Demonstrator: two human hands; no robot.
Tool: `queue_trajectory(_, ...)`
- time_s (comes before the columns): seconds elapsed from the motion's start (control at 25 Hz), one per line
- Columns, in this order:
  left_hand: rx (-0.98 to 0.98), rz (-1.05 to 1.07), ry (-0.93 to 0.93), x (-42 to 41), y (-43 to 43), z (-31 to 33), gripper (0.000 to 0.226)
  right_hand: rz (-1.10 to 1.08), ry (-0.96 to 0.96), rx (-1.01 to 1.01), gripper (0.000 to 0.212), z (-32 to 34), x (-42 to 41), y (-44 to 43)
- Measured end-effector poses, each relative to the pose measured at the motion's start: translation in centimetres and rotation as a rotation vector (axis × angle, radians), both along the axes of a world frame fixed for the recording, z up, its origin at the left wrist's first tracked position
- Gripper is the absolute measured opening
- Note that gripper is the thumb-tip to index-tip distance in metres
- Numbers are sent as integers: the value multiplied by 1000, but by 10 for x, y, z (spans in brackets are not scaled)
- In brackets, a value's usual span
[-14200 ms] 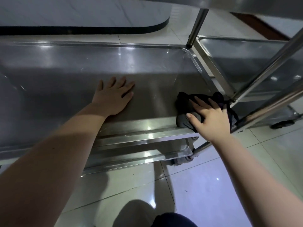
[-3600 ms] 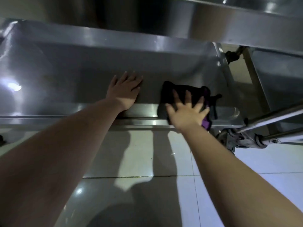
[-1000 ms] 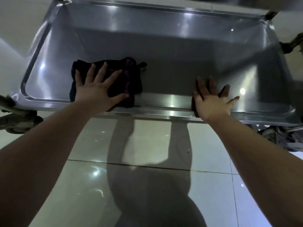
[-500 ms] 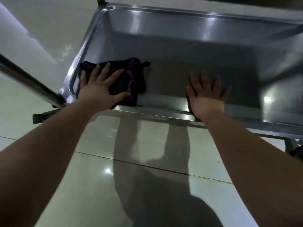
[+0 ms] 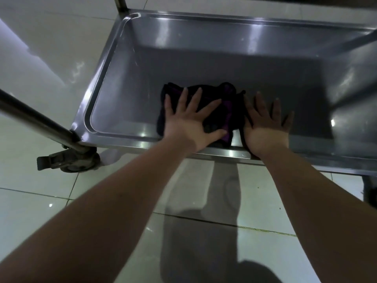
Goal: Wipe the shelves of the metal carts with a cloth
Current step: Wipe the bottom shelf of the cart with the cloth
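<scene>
A dark cloth with purple patches (image 5: 226, 103) lies on the lowest steel shelf (image 5: 183, 62) of the metal cart, near its front rim. My left hand (image 5: 189, 121) presses flat on the cloth with fingers spread. Just right of it, my right hand (image 5: 265, 127) rests palm down on the bare shelf, fingers apart, its thumb side against the cloth's right edge. Both forearms reach in from below over the floor.
The cart's front left post (image 5: 34, 119) slants up to the left edge, with a braked caster wheel (image 5: 69, 160) under that corner. A rear post (image 5: 120, 3) rises at the top. An upper shelf edge darkens the top right. Glossy floor tiles (image 5: 40, 58) surround the cart.
My left hand has slid the cloth to the right along the shelf, from near the left corner to right beside my right hand. My right hand has stayed flat on the shelf.
</scene>
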State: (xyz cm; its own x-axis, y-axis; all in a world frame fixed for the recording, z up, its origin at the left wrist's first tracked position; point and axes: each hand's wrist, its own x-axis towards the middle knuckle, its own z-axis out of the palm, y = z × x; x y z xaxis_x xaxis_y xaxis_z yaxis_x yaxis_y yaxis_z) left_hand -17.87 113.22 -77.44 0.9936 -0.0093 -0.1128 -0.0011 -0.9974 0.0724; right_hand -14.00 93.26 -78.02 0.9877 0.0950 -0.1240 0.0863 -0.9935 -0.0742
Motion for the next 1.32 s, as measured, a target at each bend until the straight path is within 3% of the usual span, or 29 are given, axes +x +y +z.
queue_trajectory(0.08, 26, 109, -47, 3, 69, 2, 86, -4, 1, 19, 52, 0, 0, 0)
queue_trajectory(0.2, 61, 395, 47, 15, 152, 10, 89, -2, -30, 9, 53, -5, -3, 5)
queue_trajectory(0.36, 29, 548, 34, 59, 123, 2, 93, -15, -34, -10, 53, -4, -6, 9)
queue_trajectory(0.44, 7, 484, 33, 94, 76, 5, 92, -13, -39, -18, 53, -3, -6, 9)
queue_trajectory(0.6, 0, 85, 67, 123, -30, 10, 84, -8, -43, 23, 53, -4, -3, 2)
queue_trajectory(0.68, 14, -71, 69, 119, -35, 3, 82, -11, -45, 44, 53, -6, -3, -3)
queue_trajectory(0.76, 35, -51, 0, 121, 8, 3, 82, -10, -59, 53, 51, -6, -3, -6)
queue_trajectory(0.92, 57, 380, 29, 113, 142, 10, 90, -25, -67, 29, 51, -8, -3, -1)
queue_trajectory(1.04, 30, 546, 67, 109, 153, 10, 91, -19, -70, -22, 53, -10, -3, 3)
queue_trajectory(1.12, -2, 512, 55, 119, 103, 8, 88, -18, -55, -41, 54, -10, -3, 5)
queue_trajectory(1.24, -7, 194, 70, 116, 9, 8, 81, -11, -24, -2, 54, -7, -1, 1)
queue_trajectory(1.32, -8, 74, 82, 95, -8, 5, 78, -7, -7, 34, 53, -4, -2, -2)
